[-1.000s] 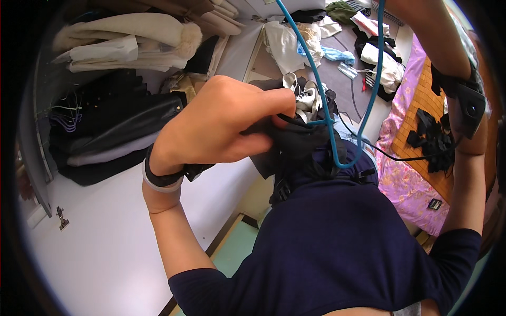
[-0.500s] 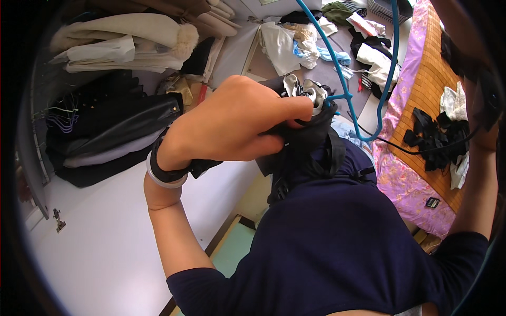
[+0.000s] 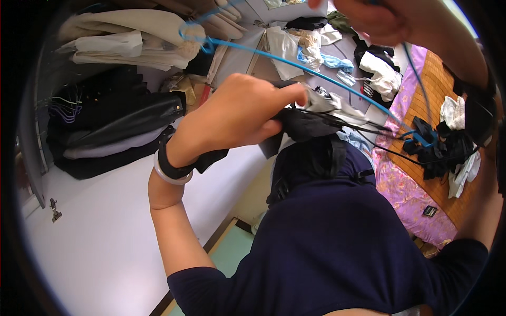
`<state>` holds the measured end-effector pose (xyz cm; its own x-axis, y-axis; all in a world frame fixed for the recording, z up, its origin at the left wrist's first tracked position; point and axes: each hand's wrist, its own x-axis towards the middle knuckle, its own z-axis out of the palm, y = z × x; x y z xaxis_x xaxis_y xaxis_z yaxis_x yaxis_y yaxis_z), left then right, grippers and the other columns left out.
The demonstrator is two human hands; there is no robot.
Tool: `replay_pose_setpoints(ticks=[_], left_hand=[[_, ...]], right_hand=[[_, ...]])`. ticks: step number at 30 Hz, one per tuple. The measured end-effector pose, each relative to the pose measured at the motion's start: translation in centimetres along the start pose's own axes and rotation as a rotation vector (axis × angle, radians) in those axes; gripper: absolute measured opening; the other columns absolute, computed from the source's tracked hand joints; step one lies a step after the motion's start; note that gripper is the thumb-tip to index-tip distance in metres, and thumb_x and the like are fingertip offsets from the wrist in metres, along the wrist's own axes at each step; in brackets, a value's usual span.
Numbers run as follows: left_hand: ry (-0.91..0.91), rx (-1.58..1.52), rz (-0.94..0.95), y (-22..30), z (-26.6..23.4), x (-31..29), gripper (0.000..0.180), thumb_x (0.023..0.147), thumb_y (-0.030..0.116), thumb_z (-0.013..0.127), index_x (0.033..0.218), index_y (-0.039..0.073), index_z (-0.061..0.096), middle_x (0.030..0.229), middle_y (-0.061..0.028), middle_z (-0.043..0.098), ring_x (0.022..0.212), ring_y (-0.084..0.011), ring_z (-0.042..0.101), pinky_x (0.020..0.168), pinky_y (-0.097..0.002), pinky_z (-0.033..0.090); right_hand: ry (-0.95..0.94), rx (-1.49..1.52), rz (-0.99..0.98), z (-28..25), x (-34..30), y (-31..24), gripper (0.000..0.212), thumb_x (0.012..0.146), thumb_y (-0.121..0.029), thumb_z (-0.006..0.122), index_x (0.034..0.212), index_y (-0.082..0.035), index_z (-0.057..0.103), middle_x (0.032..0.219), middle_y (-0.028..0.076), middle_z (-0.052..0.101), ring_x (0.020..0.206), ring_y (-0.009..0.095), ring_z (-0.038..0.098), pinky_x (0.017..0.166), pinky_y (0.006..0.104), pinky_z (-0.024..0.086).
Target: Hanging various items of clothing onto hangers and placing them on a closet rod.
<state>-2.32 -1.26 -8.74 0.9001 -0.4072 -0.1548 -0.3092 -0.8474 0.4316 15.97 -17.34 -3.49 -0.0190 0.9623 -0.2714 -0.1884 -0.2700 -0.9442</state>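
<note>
Fingers pinched on bunched black cloth [image 3: 311, 128] in front of our shirt [image 3: 337, 237], that's our left hand [image 3: 232, 113]. Our right hand [image 3: 380, 21], kinda blurry, has fingers curled round a blue hanger [image 3: 316, 75] slanting across our view. Farther out, black clothes [image 3: 429, 152] on our woven mat [image 3: 432, 79].

We see a thin blue hanger [image 3: 316, 72], blurred, its long bar slanting from small loops at upper left down to the lower right, while another strand rises to the curled fingers of the right hand [image 3: 390, 21]. Below the bar in our view, a soft black garment [image 3: 311, 126] hangs bunched and creased, pinched between the thumb and forefinger of the left hand [image 3: 232, 113]. Beside it we find a pale, blurred stretch of cloth [image 3: 337, 108], whether part of the same piece we cannot tell.
</note>
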Motion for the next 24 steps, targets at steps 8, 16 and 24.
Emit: replay_pose_setpoints(ticks=[8, 16, 24], left_hand=[[-0.005, -0.107, 0.063, 1.2, -0.4, -1.9, 0.027, 0.050, -0.004, 0.058, 0.075, 0.007, 0.053, 0.076, -0.0031, 0.054, 0.058, -0.0237, 0.054, 0.050, -0.0302, 0.043], [0.000, -0.044, 0.005, 1.5, 1.5, -4.5, 0.030, 0.052, -0.004, 0.061, 0.076, 0.011, 0.054, 0.091, -0.0017, 0.055, 0.054, -0.0216, 0.052, 0.045, -0.0285, 0.041], [0.111, -0.106, -0.004, 1.0, 1.8, -4.8, 0.036, 0.053, -0.007, 0.058, 0.085, 0.009, 0.059, 0.092, -0.0050, 0.056, 0.062, -0.0240, 0.057, 0.052, -0.0299, 0.046]], right_hand=[[-0.438, -0.876, -0.488, -4.4, -4.0, 1.7, 0.015, 0.083, -0.002, 0.043, 0.079, 0.005, 0.055, 0.050, -0.001, 0.036, 0.040, 0.007, 0.030, 0.040, 0.0230, 0.035], [-0.333, -0.951, -0.209, -4.1, -5.5, -0.6, 0.018, 0.084, -0.009, 0.044, 0.086, 0.004, 0.056, 0.053, -0.001, 0.036, 0.044, 0.006, 0.031, 0.041, 0.0213, 0.031], [-0.182, -0.795, 0.155, -5.4, -7.1, -1.8, 0.026, 0.085, -0.022, 0.044, 0.081, 0.002, 0.053, 0.057, 0.001, 0.040, 0.049, 0.006, 0.035, 0.044, 0.0209, 0.028]])
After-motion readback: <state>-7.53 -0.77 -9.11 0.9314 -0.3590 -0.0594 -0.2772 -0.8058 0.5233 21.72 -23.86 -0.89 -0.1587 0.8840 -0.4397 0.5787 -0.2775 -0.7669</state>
